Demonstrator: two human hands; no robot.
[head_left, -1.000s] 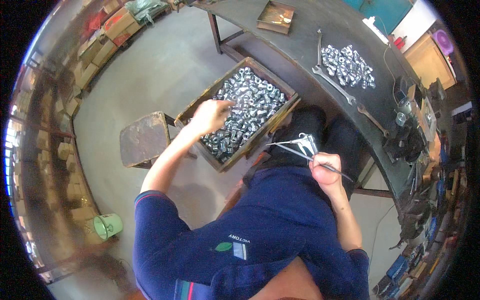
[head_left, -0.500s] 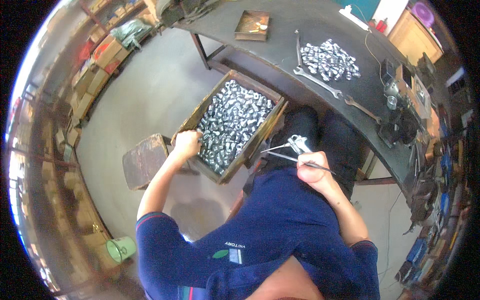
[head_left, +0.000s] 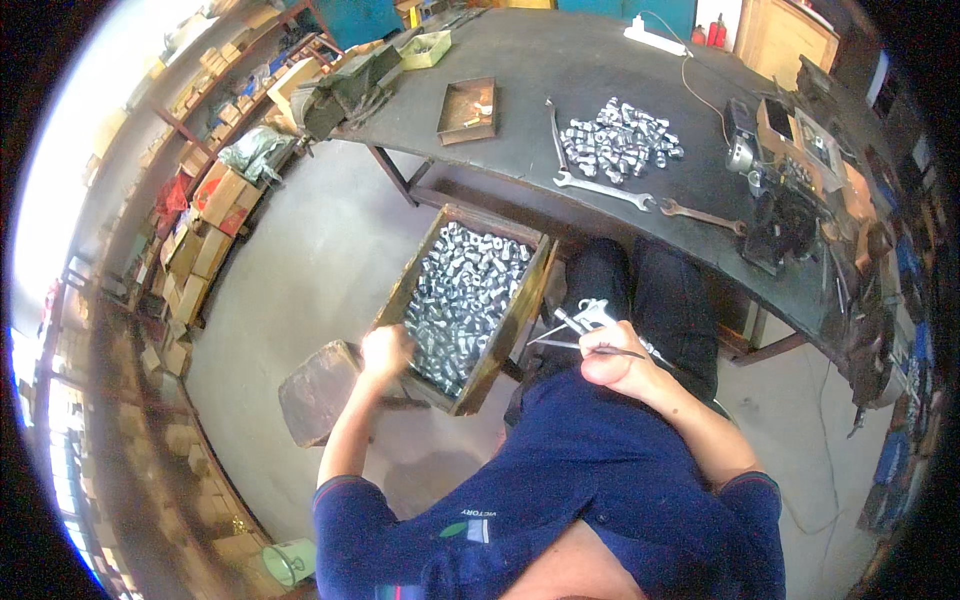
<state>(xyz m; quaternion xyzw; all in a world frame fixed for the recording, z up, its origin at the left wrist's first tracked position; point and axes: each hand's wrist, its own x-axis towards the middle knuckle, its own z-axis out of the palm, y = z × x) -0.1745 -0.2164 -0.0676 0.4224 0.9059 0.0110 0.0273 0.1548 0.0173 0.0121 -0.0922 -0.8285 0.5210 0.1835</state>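
Note:
A wooden box (head_left: 508, 345) full of short silver metal fittings (head_left: 465, 290) stands in front of me, left of my knees. My left hand (head_left: 386, 350) is at its left rim near the close end. The fingers look curled and somewhat blurred, and whatever they hold is hidden. Over my lap my right hand (head_left: 612, 358) is closed around a silver air blow gun (head_left: 594, 312) with a thin nozzle pointing left. A slim dark pointed rod (head_left: 556, 343) also passes through that hand, its tip near the nozzle's.
On the dark workbench (head_left: 540, 50) are a pile of fittings (head_left: 622, 140), several wrenches (head_left: 605, 190) and a shallow rusty tray (head_left: 468, 110). Clutter (head_left: 790, 160) crowds its right end. A worn wooden stool (head_left: 318, 395) is beside the box. Shelves with cartons line the left; a green bucket (head_left: 290, 562) is low left.
My view has tilted up, so the box and bench sit lower in the picture. My left hand has shifted slightly along the box rim. My right hand keeps its hold on the tools.

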